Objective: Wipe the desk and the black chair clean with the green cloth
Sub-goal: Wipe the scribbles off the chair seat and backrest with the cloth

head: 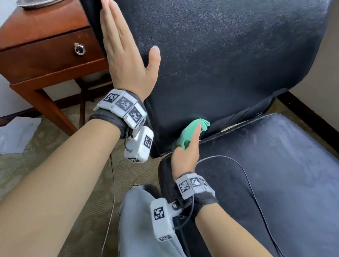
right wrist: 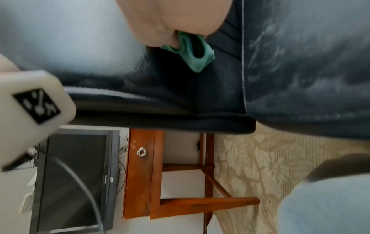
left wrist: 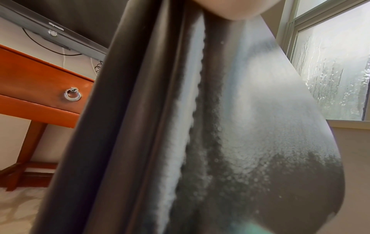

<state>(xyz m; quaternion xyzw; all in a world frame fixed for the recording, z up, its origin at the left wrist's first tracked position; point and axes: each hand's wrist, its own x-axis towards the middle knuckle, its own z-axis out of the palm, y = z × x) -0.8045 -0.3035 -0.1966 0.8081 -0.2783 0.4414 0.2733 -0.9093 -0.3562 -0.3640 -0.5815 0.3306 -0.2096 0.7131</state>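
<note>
Left hand, fingers straight, flat on black chair backrest edge (likely steadying it). Right hand fingers curl round green cloth, pressing it low on backrest near seat crease.

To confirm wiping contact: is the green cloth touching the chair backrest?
Touching. Head view: right hand presses green cloth on black chair backrest.
</note>
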